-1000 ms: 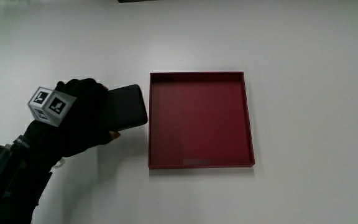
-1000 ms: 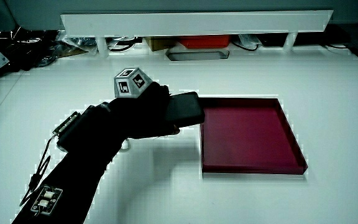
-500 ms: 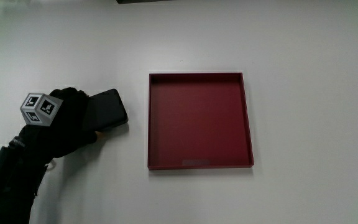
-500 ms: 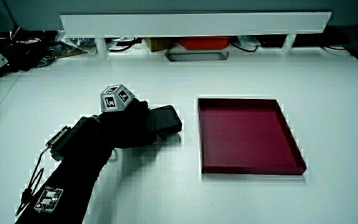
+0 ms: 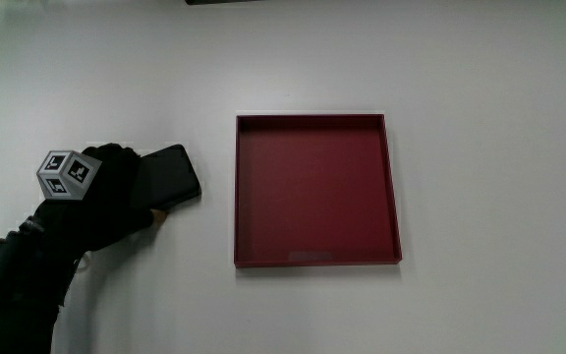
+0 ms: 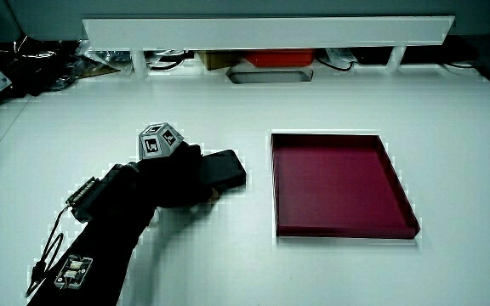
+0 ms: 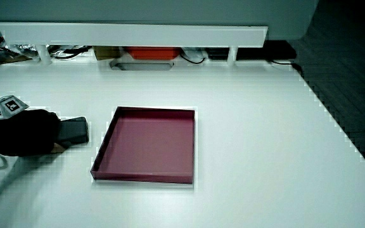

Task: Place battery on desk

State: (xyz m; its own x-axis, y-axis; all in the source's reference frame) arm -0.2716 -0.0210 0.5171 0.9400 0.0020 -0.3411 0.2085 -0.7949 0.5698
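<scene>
- The forearm [image 5: 18,280] comes in from the person's side of the desk [image 5: 480,79], with a small boxy unit and a thin cable strapped along it (plainest in a side view [image 6: 83,197]).
- The hand [image 5: 106,192] rests low at the desk, beside the tray [image 5: 316,261] and apart from it; it shows in both side views [image 6: 173,174] [image 7: 27,132].
- The cube [image 5: 68,173] sits on the hand's back, its patterned faces turned upward.
- The fingers [image 5: 155,212] are curled around the near end of the battery [image 5: 170,177], gripping it (a flat black slab with rounded corners).
- The battery lies flat, at or just on the desk, its free end pointing toward the tray with bare desk between them; whether its underside touches the surface I cannot tell.
- The tray is dark red, square and shallow, with nothing in it; it sits flat on the desk.
- Farthest from the person, a low white partition [image 6: 270,32] runs along the desk's edge, with cables and an orange box [image 6: 275,57] under it.
</scene>
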